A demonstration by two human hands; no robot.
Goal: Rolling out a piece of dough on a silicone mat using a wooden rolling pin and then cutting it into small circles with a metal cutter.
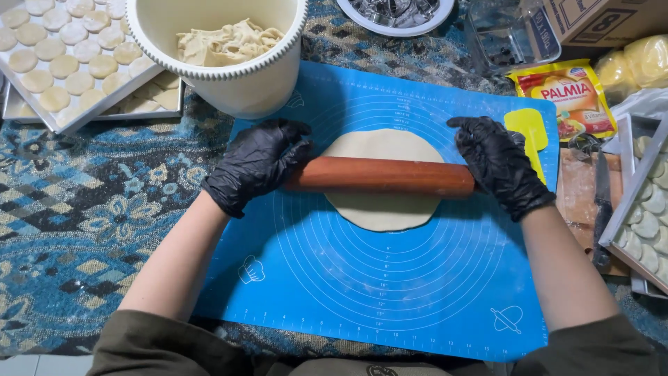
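Note:
A flat round sheet of pale dough [384, 209] lies on a blue silicone baking mat [390, 292]. A reddish-brown wooden rolling pin [379, 175] rests across the dough. My left hand [257, 163], in a black glove, presses on the pin's left end. My right hand [499, 163], also in a black glove, presses on its right end. Both handles are hidden under my hands.
A white bucket [243, 83] with dough scraps stands behind the mat. A tray of round dough cut-outs [62, 63] sits far left, another tray [643, 202] at right. A yellow spatula [530, 132], a knife [602, 202], a yellow packet [570, 97] and a cardboard box [605, 21] lie at right.

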